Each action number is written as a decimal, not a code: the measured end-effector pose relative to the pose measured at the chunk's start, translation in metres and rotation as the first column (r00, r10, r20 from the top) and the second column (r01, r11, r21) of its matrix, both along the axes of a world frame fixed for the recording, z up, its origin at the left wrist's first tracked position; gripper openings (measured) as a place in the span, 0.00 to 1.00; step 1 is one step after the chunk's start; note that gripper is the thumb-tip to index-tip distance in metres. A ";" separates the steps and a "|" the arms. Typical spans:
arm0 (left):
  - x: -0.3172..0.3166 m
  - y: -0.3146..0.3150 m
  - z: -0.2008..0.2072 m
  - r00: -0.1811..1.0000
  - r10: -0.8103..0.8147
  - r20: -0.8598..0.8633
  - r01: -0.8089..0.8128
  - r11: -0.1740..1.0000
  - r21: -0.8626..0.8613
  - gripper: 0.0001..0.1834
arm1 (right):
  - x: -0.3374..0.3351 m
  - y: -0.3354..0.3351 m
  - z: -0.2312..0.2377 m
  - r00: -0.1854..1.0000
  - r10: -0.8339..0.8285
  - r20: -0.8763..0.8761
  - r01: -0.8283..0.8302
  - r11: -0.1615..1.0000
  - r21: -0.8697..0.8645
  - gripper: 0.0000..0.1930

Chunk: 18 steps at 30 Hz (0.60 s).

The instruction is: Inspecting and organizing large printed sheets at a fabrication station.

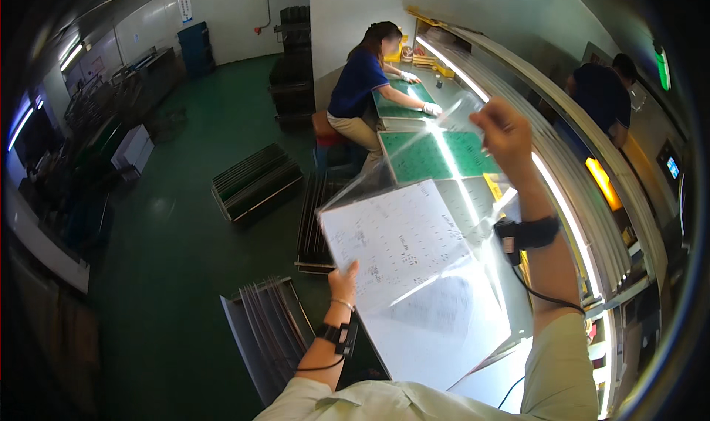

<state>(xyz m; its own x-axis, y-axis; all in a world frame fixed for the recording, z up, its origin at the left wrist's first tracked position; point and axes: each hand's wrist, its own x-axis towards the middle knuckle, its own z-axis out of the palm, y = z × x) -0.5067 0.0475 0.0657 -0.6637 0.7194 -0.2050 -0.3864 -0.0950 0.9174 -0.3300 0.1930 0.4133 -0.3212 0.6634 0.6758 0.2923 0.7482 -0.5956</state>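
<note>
My left hand grips the left edge of a white sheet printed with small dark marks, its thumb on top. A clear plastic film stretches from this sheet up toward my right hand. Raised above the bench, my right hand is closed in a pinch on the film's edge. Beneath the printed sheet, a glossy white panel lies on the bench in front of me. Farther along the bench is a green perforated panel. Both my wrists wear black straps with cables.
A co-worker in a dark blue shirt, wearing white gloves, handles another green panel at the far bench end. Racks of upright panels stand on the floor at left. A bright tube light and shelf line the right side.
</note>
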 end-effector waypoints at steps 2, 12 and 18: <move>-0.003 0.019 -0.008 0.998 -0.041 -0.048 0.039 0.999 -0.037 0.14 | 0.002 -0.026 0.025 0.999 -0.004 -0.047 0.008 0.997 0.080 0.07; 0.018 0.056 0.030 0.973 -0.150 -0.174 0.159 0.987 0.033 0.12 | 0.064 -0.072 0.046 0.967 -0.253 0.035 0.243 0.955 0.171 0.07; 0.029 0.019 0.076 0.973 -0.232 -0.018 0.231 0.951 0.206 0.13 | 0.110 -0.012 0.014 0.967 -0.253 -0.031 0.245 0.955 -0.166 0.08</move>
<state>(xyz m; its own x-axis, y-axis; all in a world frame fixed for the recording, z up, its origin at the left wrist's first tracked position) -0.4779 0.0662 0.1415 -0.4731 0.8801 -0.0404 -0.4259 -0.1884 0.8849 -0.2195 0.1814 0.4278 -0.0998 0.8182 0.5663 0.4234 0.5499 -0.7200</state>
